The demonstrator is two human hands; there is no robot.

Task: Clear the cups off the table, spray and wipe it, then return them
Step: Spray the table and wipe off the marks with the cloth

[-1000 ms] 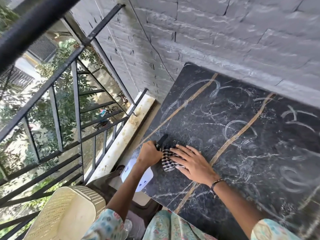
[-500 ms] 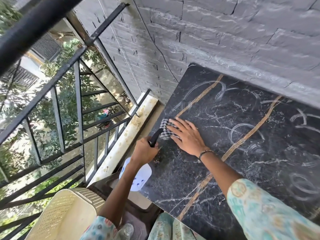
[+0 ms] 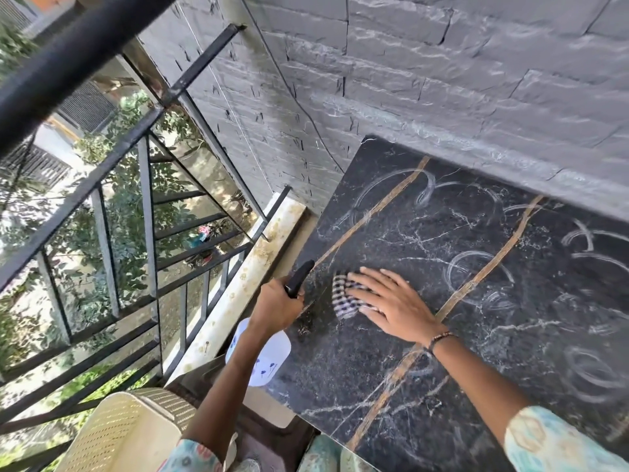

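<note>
Right hand (image 3: 391, 303), flat on the cloth (image 3: 342, 296), has slid back from the wall, so worktop (image 3: 442, 335) wiping continues.

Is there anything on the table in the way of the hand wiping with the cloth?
Nothing visible. The right hand presses the checked cloth flat on the dark marble table, and only chalky ring marks lie ahead. No cups are in view.

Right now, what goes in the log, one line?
step: wiping | right hand: presses checked cloth on black marble table | left hand: grips white spray bottle
</note>
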